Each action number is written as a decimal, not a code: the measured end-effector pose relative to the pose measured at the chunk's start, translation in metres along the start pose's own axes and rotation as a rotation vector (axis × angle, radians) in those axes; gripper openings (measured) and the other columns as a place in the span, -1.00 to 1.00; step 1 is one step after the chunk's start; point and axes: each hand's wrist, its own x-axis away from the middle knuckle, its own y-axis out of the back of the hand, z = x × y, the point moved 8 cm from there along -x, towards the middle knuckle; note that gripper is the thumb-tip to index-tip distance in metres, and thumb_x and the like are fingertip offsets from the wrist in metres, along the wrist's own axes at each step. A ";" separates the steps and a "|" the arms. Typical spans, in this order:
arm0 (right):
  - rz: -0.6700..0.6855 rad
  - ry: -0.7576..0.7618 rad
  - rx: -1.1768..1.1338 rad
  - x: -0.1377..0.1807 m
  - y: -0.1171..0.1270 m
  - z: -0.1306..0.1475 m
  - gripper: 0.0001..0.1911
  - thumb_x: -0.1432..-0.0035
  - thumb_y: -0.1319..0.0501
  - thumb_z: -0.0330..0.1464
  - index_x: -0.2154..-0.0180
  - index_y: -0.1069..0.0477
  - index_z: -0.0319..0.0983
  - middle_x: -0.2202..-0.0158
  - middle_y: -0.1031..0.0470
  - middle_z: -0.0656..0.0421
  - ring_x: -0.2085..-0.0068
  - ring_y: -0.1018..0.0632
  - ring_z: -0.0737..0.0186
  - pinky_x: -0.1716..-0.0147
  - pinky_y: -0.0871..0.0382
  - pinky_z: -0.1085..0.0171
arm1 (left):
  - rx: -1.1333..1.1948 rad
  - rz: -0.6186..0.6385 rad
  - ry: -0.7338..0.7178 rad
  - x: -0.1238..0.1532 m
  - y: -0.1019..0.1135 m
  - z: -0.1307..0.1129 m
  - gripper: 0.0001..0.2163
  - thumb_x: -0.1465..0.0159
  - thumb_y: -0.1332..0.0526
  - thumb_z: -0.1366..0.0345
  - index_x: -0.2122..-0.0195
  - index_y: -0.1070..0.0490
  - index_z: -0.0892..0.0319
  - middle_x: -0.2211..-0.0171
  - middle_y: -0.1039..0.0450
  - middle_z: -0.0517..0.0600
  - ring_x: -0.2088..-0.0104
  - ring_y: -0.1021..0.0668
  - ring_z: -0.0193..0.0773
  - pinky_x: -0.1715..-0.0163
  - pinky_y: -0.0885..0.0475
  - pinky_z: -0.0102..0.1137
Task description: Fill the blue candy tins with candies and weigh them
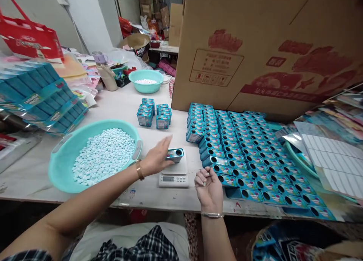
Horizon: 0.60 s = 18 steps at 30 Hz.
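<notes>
A small blue tin [177,153] with a dark round opening at one end rests on the pan of a white digital scale [173,180]. My left hand [156,157] is at the tin's left end, fingers stretched and thumb apart, the tin's end partly hidden by it. My right hand [209,187] is turned palm up beside the scale, with its fingers curled in. Pale spots show at those fingertips; whether they are candies or nails I cannot tell. Left of the scale, a turquoise basin [61,170] holds many pale blue candies [104,155].
Rows of blue tins [249,159] fill the table's right side before a large cardboard carton [215,11]. Two small groups of tins [162,121] stand behind the scale. Farther back is a second basin [146,88]. Packed tins [36,94] are stacked at left.
</notes>
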 end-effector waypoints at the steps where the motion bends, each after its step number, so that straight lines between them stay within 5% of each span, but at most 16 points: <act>1: -0.043 0.029 0.002 -0.003 0.000 0.004 -0.86 -0.15 -0.22 -0.36 0.40 -0.27 -0.22 0.55 -0.21 0.35 0.58 -0.27 0.48 0.60 -0.20 0.47 | 0.031 -0.079 0.005 0.008 0.013 0.002 -0.14 -0.15 -0.35 0.18 -0.36 0.12 0.22 -0.36 0.00 0.25 -0.34 -0.14 0.06 -0.29 -0.16 -0.09; 4: -0.132 0.099 0.048 -0.013 -0.007 0.011 -0.87 -0.19 -0.17 -0.34 0.39 -0.28 -0.22 0.47 -0.32 0.29 0.47 -0.38 0.42 0.48 -0.33 0.40 | 0.177 -0.284 0.098 0.044 0.052 0.014 -0.17 -0.18 -0.32 0.11 -0.37 0.14 0.09 -0.34 -0.06 0.17 -0.31 -0.21 0.00 -0.23 -0.27 -0.10; 7: -0.116 0.127 0.104 -0.027 -0.028 0.011 -0.88 -0.19 -0.18 -0.32 0.37 -0.30 -0.22 0.41 -0.35 0.26 0.41 -0.42 0.40 0.41 -0.36 0.37 | 0.335 -0.373 0.267 0.085 0.063 0.030 -0.32 -0.22 -0.30 0.15 -0.32 -0.04 -0.01 -0.22 -0.28 0.08 -0.20 -0.39 -0.07 -0.11 -0.43 -0.16; 12: -0.087 0.154 0.095 -0.044 -0.064 0.003 -0.81 -0.24 -0.12 -0.32 0.42 -0.29 -0.24 0.44 -0.31 0.28 0.45 -0.39 0.43 0.44 -0.34 0.40 | 0.523 -0.360 0.379 0.122 0.028 0.031 -0.45 -0.26 -0.27 0.24 -0.26 -0.16 -0.03 -0.15 -0.37 0.04 -0.17 -0.42 -0.10 -0.09 -0.46 -0.20; 18: -0.099 0.210 0.101 -0.055 -0.085 -0.002 -0.77 -0.28 -0.05 -0.34 0.44 -0.29 -0.23 0.52 -0.25 0.31 0.50 -0.36 0.44 0.47 -0.32 0.41 | 0.543 -0.339 0.297 0.102 0.003 0.021 -0.42 -0.26 -0.27 0.29 -0.28 -0.12 -0.02 -0.23 -0.28 0.06 -0.23 -0.35 -0.09 -0.15 -0.41 -0.16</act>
